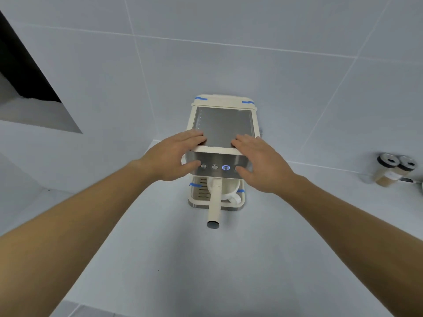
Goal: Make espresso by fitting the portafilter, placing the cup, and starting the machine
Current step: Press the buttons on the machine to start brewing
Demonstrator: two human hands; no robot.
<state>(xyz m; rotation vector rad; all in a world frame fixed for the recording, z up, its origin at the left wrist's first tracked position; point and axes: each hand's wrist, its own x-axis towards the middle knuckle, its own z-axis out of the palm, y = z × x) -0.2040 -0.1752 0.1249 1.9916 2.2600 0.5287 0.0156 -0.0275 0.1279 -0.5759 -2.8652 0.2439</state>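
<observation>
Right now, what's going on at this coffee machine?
A person rests the left hand and right hand on the espresso machine, fingers flat on its top, thumbs against the button panel. One button glows blue. The portafilter is already fitted, handle pointing towards the person, and a white cup sits on the drip tray beneath it.

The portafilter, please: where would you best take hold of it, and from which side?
Grip the portafilter by its long cream handle, coming from the front. The handle juts straight out forward, free all round; its head sits hidden under the machine, above the cup.
</observation>
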